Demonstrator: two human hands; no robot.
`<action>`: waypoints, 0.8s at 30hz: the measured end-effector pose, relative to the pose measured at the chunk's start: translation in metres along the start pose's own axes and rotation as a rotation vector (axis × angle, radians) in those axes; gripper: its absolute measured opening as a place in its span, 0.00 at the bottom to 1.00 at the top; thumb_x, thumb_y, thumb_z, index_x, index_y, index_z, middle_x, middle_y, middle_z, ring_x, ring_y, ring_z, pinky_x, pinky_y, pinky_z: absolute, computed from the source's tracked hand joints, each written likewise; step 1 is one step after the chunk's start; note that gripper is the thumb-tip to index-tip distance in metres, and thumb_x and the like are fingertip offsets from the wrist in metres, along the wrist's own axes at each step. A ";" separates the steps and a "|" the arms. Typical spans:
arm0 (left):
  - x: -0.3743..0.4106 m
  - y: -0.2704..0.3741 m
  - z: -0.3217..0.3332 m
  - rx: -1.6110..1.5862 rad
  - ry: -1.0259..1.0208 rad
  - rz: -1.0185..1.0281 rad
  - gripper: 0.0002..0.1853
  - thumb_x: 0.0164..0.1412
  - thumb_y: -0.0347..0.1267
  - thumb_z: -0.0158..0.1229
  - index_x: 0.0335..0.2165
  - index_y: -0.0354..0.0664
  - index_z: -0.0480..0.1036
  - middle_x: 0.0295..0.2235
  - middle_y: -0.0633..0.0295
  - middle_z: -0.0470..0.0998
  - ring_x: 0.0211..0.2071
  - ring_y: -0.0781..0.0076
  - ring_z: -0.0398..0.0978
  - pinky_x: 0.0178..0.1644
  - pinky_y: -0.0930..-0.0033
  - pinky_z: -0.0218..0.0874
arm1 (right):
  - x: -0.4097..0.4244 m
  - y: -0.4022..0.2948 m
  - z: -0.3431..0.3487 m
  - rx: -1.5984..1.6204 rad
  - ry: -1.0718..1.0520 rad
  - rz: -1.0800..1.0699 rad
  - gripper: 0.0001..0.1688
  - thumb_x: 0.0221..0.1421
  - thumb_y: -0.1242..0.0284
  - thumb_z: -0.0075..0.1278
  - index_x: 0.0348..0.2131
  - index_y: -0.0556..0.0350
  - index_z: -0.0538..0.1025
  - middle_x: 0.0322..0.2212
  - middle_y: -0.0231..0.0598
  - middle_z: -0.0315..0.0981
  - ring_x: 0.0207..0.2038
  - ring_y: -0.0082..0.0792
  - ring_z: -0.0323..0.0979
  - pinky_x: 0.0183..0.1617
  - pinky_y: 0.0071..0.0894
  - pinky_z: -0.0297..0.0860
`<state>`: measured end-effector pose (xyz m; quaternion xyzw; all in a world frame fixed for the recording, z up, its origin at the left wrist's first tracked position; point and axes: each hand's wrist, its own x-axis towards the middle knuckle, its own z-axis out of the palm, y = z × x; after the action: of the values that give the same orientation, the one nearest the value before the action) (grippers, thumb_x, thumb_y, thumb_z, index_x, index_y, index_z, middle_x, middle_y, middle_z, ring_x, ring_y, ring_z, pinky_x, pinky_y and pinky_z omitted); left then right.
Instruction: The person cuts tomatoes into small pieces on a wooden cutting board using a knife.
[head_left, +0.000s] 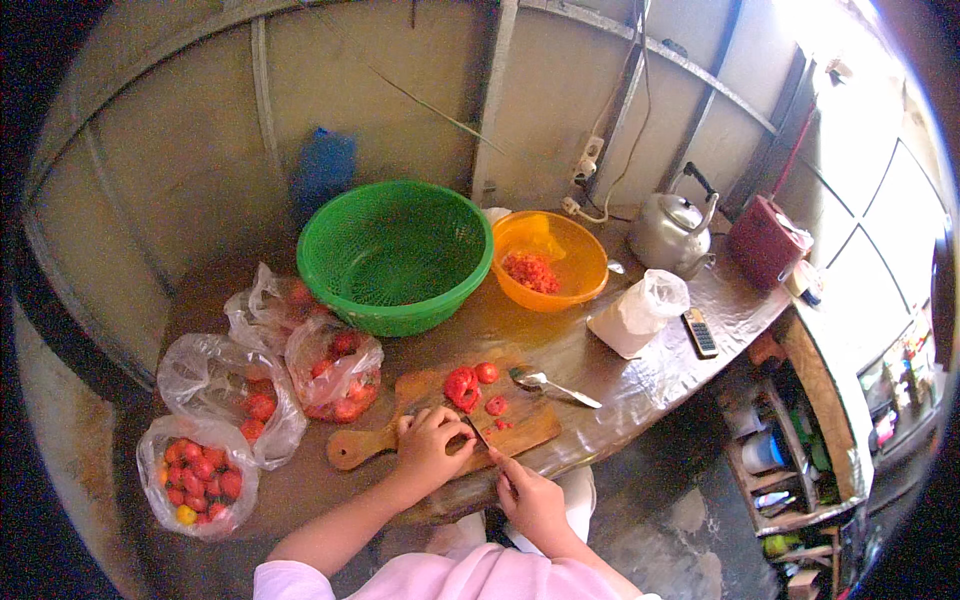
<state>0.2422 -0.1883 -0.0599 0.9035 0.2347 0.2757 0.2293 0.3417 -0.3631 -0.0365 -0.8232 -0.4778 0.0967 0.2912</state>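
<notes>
My right hand (531, 499) grips a knife (477, 433), its blade angled up and left over a wooden cutting board (536, 427). On the board beside the blade rests my left hand (435, 448), fingers bent downward; whatever may be under them is hidden. Just beyond the blade lie large cut pieces of red tomato (462, 388). A rounded tomato piece (487, 373) and a smaller slice (495, 406) sit to their right, with small red bits nearby. The board's handle (352, 448) points left. A metal spoon (559, 388) lies at the board's right edge.
Several clear plastic bags of tomatoes (199, 480) stand at left. Behind the board are a green perforated basin (394, 319) and an orange bowl (551, 300) holding chopped red pieces. A white bag (634, 322), a phone or remote (700, 334) and a metal kettle (667, 232) stand rightward.
</notes>
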 end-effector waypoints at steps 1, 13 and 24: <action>0.001 -0.001 0.000 -0.001 0.006 0.006 0.07 0.49 0.39 0.67 0.27 0.53 0.79 0.34 0.71 0.74 0.42 0.69 0.71 0.46 0.58 0.51 | 0.000 -0.001 -0.001 0.006 -0.009 0.003 0.22 0.58 0.71 0.52 0.53 0.38 0.74 0.32 0.46 0.80 0.31 0.48 0.79 0.32 0.43 0.74; 0.001 0.001 -0.002 0.002 -0.021 0.004 0.07 0.52 0.39 0.66 0.29 0.52 0.78 0.34 0.70 0.74 0.42 0.68 0.72 0.45 0.57 0.51 | -0.002 -0.004 -0.006 0.011 -0.019 0.013 0.26 0.57 0.72 0.53 0.55 0.37 0.73 0.30 0.46 0.79 0.30 0.48 0.78 0.32 0.44 0.73; 0.002 -0.005 -0.003 -0.018 -0.024 0.023 0.10 0.51 0.42 0.67 0.31 0.53 0.80 0.34 0.71 0.75 0.42 0.69 0.72 0.47 0.57 0.50 | 0.005 0.003 -0.011 0.105 0.043 0.058 0.22 0.57 0.74 0.53 0.51 0.44 0.75 0.36 0.47 0.80 0.34 0.51 0.79 0.38 0.44 0.74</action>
<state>0.2403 -0.1827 -0.0597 0.9072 0.2190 0.2697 0.2372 0.3514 -0.3649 -0.0288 -0.8222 -0.4414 0.1125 0.3414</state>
